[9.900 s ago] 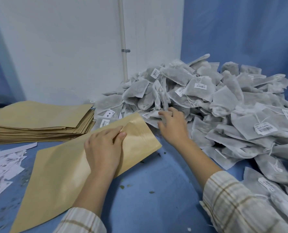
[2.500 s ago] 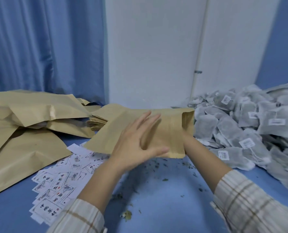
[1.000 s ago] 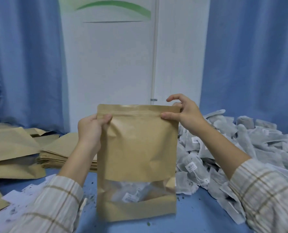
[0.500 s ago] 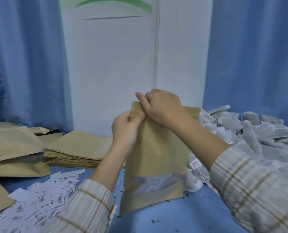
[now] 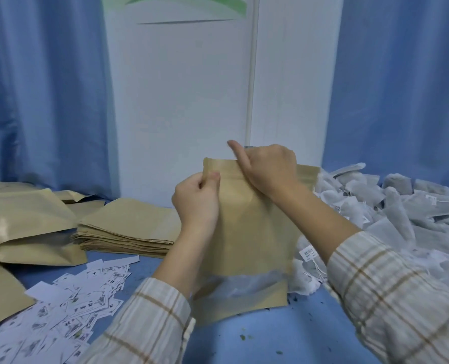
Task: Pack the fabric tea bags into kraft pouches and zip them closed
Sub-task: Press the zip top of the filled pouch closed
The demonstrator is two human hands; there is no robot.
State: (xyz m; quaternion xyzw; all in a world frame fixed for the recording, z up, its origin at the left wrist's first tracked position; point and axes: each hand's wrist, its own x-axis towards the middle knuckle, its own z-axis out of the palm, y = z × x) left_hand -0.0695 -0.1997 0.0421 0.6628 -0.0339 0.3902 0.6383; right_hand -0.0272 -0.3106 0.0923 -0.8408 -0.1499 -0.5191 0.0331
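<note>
A: Where do we have the kraft pouch right now?

B: Standing upright on the blue table, between our two hands. Our left hand pinches its top left corner, thumb in front of the paper and the other fingers curled round the edge. Our right hand grips the top strip just right of that, fingers folded over the rim behind, thumb sticking up clear of it.

A: So we're on the zip?

B: We'd judge so; the strip right of our right fingers looks not yet pressed. How much of it is already shut we can't tell.

A: How will it handle?

B: Light, we reckon, with a few tea bags showing pale through the clear window well below our fingers. The paper is stiffish but creases, so we hold it at the top band only and leave the belly alone.

A: Any writing?

B: Nothing on the pouch. A tag on the tea bag heap, below our right wrist, has small print too fine to read. The slips scattered below our left hand carry dark marks, also unreadable. A flat pouch stack lies left of our left hand.
</note>
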